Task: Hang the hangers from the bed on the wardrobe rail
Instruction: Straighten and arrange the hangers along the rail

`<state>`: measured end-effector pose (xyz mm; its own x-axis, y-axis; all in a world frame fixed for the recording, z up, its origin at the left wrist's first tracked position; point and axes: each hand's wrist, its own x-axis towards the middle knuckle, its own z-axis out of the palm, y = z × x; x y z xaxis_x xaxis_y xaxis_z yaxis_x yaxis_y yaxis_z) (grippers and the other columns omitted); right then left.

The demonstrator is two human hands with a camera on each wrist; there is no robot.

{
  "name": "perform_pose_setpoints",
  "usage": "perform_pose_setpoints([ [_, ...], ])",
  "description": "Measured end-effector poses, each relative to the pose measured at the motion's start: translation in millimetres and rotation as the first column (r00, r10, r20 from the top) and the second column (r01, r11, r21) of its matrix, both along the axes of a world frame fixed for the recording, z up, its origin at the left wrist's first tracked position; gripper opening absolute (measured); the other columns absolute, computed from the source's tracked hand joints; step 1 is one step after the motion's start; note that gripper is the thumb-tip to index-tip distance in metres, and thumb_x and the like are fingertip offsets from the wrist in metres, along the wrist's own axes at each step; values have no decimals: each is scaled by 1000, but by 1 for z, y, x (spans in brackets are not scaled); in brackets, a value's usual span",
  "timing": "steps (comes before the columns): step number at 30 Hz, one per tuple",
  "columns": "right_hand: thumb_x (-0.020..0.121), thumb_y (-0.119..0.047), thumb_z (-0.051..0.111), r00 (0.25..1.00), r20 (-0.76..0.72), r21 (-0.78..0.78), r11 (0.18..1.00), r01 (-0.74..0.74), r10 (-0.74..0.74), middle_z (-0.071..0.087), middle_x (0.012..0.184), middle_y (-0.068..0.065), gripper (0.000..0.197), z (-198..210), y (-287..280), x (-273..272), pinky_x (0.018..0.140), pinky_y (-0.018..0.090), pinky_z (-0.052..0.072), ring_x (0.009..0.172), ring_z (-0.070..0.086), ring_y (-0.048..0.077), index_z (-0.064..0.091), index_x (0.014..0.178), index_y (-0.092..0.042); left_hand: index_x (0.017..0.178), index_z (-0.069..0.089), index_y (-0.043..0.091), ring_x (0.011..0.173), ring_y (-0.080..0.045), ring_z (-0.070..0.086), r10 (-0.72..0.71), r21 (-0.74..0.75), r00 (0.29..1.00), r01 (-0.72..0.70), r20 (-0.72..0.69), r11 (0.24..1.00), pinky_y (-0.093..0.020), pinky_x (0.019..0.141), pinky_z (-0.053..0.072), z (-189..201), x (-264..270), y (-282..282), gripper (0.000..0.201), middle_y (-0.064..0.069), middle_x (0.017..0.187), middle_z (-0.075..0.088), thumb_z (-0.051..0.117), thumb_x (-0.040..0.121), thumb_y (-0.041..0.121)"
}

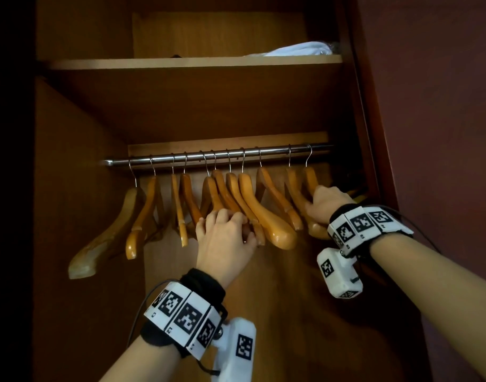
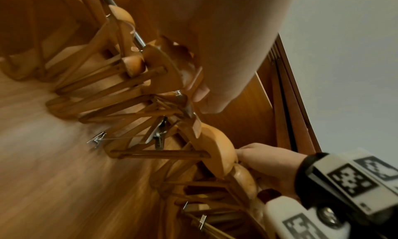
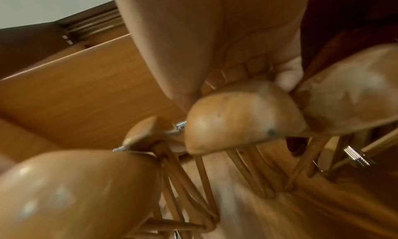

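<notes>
Hangers (image 1: 266,213), wooden, hook over the metal rail (image 1: 217,157) inside the wardrobe (image 1: 79,172), about eleven in a row. Nearest, left hand (image 1: 225,235) has fingers curled onto the arms of the middle bunch; right hand (image 1: 328,205) has fingers wrapped round the shoulder of one near the right end. Further up, shelf (image 1: 195,62) carries folded white cloth (image 1: 299,49).
</notes>
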<state>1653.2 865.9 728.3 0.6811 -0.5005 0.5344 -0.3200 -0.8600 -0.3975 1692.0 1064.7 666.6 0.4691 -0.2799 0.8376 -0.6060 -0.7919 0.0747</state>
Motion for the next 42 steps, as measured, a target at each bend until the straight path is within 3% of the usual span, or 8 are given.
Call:
perform_pose_setpoints([
  [5, 84, -50, 60, 997, -75, -35, 999, -39, 36, 56, 77, 3, 36, -1, 4, -2, 62, 29, 46, 74, 58, 20, 54, 79, -16, 120, 54, 28, 134, -23, 32, 18, 9, 1000, -18, -6, 1000, -49, 116, 15, 1, -1, 0, 32, 4, 127, 49, 46, 93, 42],
  [12, 82, -35, 66, 991, -63, -73, 989, -125, 121, 54, 80, 2, 25, -1, 13, 6, 62, 29, 43, 75, 55, 20, 50, 77, -16, 118, 56, 26, 134, -23, 32, 20, 8, 1000, -20, -12, 1000, -49, 117, 14, 1, -1, 5, 30, 4, 125, 49, 46, 93, 42],
  [20, 82, -34, 66, 992, -17, -74, 989, -128, 127, 57, 95, 7, 26, -7, 6, 10, 79, 33, 47, 91, 56, 25, 53, 95, -15, 121, 54, 27, 135, -23, 32, 16, -6, 1000, -17, -9, 1000, -48, 117, 14, 2, -1, 5, 32, 3, 126, 49, 47, 93, 42],
  [23, 77, -37, 67, 994, 2, -78, 991, -109, 110, 61, 100, 9, 31, -11, 3, 15, 89, 43, 50, 101, 58, 32, 55, 100, -19, 120, 54, 27, 134, -22, 33, 9, -8, 1000, -9, -7, 1000, -48, 117, 15, 2, -1, 3, 32, 3, 124, 50, 47, 93, 42],
  [28, 75, -38, 67, 992, 12, -90, 988, -127, 128, 61, 102, 9, 36, -14, 4, 19, 88, 45, 51, 102, 57, 32, 58, 106, -21, 118, 55, 26, 133, -22, 34, 9, -5, 1000, -9, -2, 1000, -48, 116, 15, 2, 0, 1, 30, 3, 124, 49, 46, 93, 41],
  [36, 84, -36, 64, 994, -21, -133, 985, -109, 107, 47, 127, 15, 45, -23, 9, 19, 100, 51, 41, 122, 42, 38, 52, 124, -21, 117, 56, 25, 133, -22, 34, 9, -12, 1000, -9, -3, 1000, -48, 116, 13, 3, -1, 4, 30, 3, 124, 50, 47, 93, 41],
  [38, 84, -35, 64, 994, -10, -126, 986, -113, 113, 48, 126, 14, 44, -25, 9, 20, 100, 51, 41, 122, 43, 37, 52, 124, -21, 117, 55, 26, 133, -21, 33, 8, -11, 1000, -8, -1, 1000, -48, 116, 14, 2, -1, 5, 29, 4, 124, 50, 47, 93, 41],
  [42, 80, -38, 65, 987, 31, -85, 984, -156, 159, 60, 109, 9, 33, -25, 7, 15, 90, 46, 49, 105, 57, 30, 55, 106, -19, 119, 55, 26, 133, -21, 34, 1, -13, 1000, -1, -1, 1000, -48, 116, 14, 3, -1, 4, 30, 4, 124, 50, 47, 93, 40],
])
